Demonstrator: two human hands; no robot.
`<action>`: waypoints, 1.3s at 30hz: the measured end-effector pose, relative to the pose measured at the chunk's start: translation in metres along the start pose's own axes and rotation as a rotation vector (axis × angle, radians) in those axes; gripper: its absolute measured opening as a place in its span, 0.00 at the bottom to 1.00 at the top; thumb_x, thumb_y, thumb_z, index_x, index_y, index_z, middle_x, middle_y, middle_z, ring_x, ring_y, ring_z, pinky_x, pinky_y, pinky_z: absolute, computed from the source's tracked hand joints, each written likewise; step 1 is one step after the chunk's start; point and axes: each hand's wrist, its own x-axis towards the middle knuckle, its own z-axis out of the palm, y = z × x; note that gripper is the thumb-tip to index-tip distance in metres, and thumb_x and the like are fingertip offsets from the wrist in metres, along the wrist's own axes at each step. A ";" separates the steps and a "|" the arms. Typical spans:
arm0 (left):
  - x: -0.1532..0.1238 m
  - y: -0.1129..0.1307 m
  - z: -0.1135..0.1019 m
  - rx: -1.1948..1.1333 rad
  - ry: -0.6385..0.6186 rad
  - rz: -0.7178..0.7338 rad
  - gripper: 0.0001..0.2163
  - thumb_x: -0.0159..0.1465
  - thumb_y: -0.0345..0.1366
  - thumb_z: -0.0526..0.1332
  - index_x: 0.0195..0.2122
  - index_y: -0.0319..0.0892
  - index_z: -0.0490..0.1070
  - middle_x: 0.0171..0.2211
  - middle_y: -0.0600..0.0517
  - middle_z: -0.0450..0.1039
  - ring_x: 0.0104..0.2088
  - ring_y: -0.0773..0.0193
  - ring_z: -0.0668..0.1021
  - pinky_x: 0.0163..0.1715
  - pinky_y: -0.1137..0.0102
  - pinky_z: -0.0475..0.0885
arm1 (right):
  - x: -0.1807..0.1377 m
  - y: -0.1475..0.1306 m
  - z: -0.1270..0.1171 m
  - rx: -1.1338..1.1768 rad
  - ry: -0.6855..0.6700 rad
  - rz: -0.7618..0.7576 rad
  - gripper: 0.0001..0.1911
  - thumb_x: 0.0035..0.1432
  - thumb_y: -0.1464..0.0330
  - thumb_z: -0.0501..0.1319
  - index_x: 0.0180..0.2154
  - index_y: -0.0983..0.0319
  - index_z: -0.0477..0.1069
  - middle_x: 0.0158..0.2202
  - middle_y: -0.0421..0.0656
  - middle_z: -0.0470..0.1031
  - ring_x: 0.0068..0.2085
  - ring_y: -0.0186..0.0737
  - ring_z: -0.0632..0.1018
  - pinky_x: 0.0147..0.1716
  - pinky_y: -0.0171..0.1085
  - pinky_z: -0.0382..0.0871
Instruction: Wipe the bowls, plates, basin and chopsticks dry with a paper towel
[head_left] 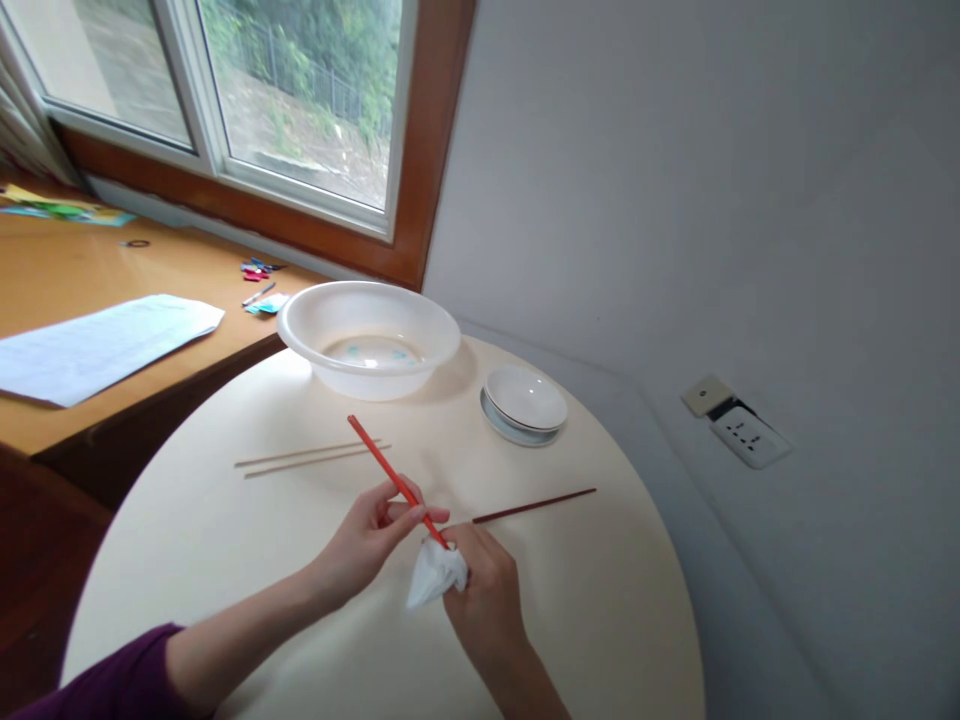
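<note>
both hands meet near the table's front: my left hand (373, 535) pinches the red chopstick (395, 480) about halfway along, its far tip slanting up and away to the left, and my right hand (480, 585) is closed around a crumpled white tissue (435, 572) wrapped over the near end. if i rub hard while the pinch is this light, i think the stick could slip or swing. to the left lie two pale chopsticks (311, 458), side by side on the round table (615, 620); the raised red tip is near them and could knock them askew. behind sits the plastic basin (369, 338), then the small stacked dishes (523, 402). just beside my right hand lies a dark chopstick (534, 505), which my knuckles could roll toward the edge.
</note>
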 end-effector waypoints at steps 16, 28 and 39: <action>0.008 -0.029 0.004 0.431 -0.139 -0.044 0.05 0.54 0.35 0.59 0.24 0.38 0.70 0.20 0.51 0.74 0.25 0.64 0.76 0.28 0.71 0.70 | -0.052 0.099 -0.085 -0.419 -0.088 0.245 0.15 0.47 0.77 0.49 0.31 0.61 0.73 0.29 0.45 0.75 0.32 0.43 0.73 0.33 0.39 0.66; 0.033 -0.052 0.034 0.984 -0.248 0.249 0.07 0.58 0.34 0.55 0.32 0.41 0.72 0.32 0.48 0.71 0.25 0.66 0.71 0.26 0.72 0.65 | -0.037 0.139 -0.102 -0.494 -0.232 0.188 0.15 0.49 0.78 0.50 0.32 0.64 0.73 0.31 0.47 0.76 0.34 0.44 0.72 0.40 0.42 0.64; 0.037 -0.053 0.046 1.263 -0.273 0.228 0.10 0.60 0.32 0.52 0.26 0.40 0.71 0.27 0.49 0.71 0.27 0.64 0.73 0.28 0.72 0.66 | -0.041 0.170 -0.083 -0.371 -0.080 0.213 0.23 0.44 0.80 0.50 0.43 0.65 0.71 0.36 0.48 0.74 0.39 0.44 0.72 0.42 0.42 0.68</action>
